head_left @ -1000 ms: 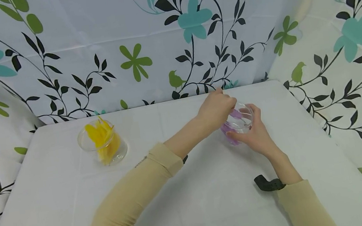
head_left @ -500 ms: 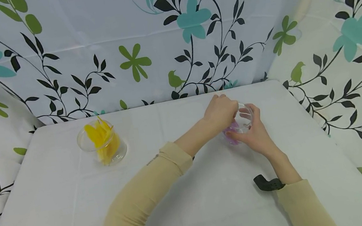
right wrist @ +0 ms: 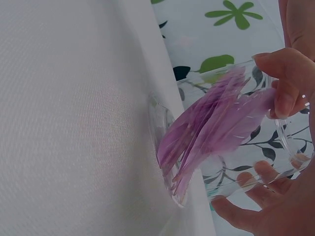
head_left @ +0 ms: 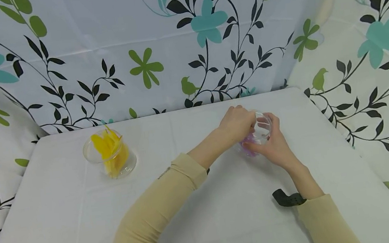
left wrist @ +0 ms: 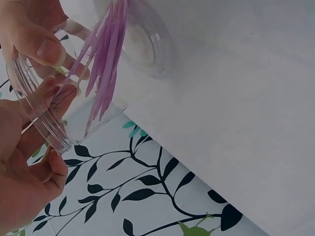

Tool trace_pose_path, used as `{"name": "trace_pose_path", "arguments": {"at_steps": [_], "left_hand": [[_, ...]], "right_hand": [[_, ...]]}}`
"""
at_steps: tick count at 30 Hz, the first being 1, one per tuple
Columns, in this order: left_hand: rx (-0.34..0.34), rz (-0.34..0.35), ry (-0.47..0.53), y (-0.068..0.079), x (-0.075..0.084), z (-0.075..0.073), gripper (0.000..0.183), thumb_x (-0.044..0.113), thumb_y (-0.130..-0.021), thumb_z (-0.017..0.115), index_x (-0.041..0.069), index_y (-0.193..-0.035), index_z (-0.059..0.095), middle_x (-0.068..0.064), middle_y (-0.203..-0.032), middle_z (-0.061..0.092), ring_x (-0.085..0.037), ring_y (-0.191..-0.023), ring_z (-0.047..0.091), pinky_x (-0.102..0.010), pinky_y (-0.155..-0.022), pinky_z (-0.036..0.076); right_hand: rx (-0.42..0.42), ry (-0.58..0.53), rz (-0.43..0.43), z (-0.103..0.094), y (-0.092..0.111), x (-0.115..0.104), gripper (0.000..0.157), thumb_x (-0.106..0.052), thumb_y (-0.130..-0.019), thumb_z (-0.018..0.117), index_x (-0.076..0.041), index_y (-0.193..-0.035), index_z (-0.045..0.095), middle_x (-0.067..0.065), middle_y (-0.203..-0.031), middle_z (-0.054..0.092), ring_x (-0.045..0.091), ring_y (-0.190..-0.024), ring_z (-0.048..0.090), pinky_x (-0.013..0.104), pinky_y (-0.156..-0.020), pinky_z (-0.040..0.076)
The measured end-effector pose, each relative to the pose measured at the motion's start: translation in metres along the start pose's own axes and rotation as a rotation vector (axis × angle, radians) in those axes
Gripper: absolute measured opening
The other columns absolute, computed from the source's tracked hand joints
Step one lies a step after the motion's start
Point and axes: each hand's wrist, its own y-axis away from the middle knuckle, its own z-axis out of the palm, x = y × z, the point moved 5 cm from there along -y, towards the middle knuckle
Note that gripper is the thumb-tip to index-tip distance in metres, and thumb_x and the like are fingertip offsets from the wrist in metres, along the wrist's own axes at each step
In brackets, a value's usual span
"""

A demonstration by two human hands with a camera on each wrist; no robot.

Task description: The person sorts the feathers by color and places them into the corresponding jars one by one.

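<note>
A clear glass jar holding purple feathers stands on the white table's right half. My right hand grips its side, thumb at the front and fingers wrapped behind. From the left, my left hand reaches over the mouth with its fingertips inside. In the left wrist view, the fingers of this left hand pinch feather ends within the jar; the rest of the bunch slants toward the base. The head view shows little of the feathers, as my hands cover most of them.
Left of my arms, another clear glass jar stands with yellow feathers sticking above its rim. The white table ends at a patterned curtain behind, with another on the right. A black band piece juts from my right wrist.
My left hand has lowered and shifted slightly right into the jar's mouth; the purple piece seen under it earlier is now hidden in the head view. My right hand stays on the jar.
</note>
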Motion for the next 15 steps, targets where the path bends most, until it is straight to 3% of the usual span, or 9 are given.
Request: {"name": "trace_pose_path", "arguments": {"at_steps": [8,15], "left_hand": [[0.021,0.023,0.009,0.005,-0.001,-0.001,0.012,0.027,-0.098,0.066,0.023,-0.101,0.076,0.009,-0.101,0.075,-0.014,-0.094,0.054,-0.032,-0.088,0.044],[0.077,0.031,0.031,0.011,-0.005,-0.008,0.014,0.023,-0.096,0.068,0.022,-0.108,0.075,0.009,-0.103,0.075,-0.016,-0.098,0.053,-0.032,-0.090,0.043]], "right_hand": [[-0.005,0.006,0.010,0.001,0.001,0.000,0.100,-0.022,-0.082,0.083,-0.012,-0.150,0.011,0.015,-0.153,0.036,0.038,-0.143,0.033,0.071,-0.107,0.030],[-0.008,0.002,0.020,0.002,0.001,-0.001,0.100,-0.023,-0.082,0.083,-0.013,-0.150,0.010,0.016,-0.154,0.034,0.038,-0.144,0.032,0.071,-0.108,0.029]]}}
